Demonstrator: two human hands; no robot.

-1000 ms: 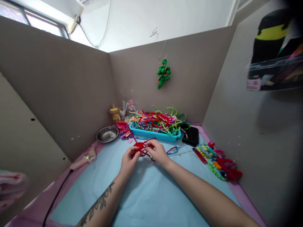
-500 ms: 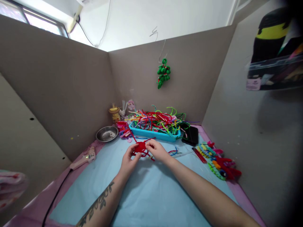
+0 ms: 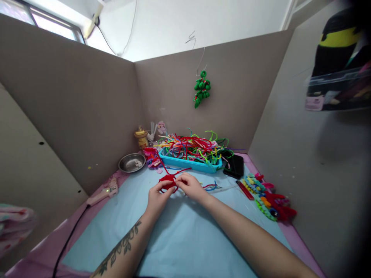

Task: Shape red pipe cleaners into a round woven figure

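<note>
A red pipe-cleaner piece (image 3: 166,180), a compact body with long loose stems, is held above the blue table cover (image 3: 185,231). Two of its stems stick out toward the back. My left hand (image 3: 159,195) grips the piece from the left between thumb and fingers. At its right side, my right hand (image 3: 189,186) pinches a part of the same piece with thumb and forefinger. Its fingertips hide exactly which strand is caught. A few red and blue stems (image 3: 211,187) lie just right of my right hand.
Behind my hands stands a blue tray (image 3: 189,164) heaped with colourful pipe cleaners. A metal bowl (image 3: 131,163) and a glue gun (image 3: 104,192) lie left. On the right are a black phone (image 3: 234,166), a red cutter (image 3: 245,190) and finished fuzzy pieces (image 3: 269,200). A green ornament (image 3: 202,89) hangs behind.
The red piece has turned and tilted between my hands, and its body sits slightly further left. My right hand has shifted a little left, closer to my left fingers.
</note>
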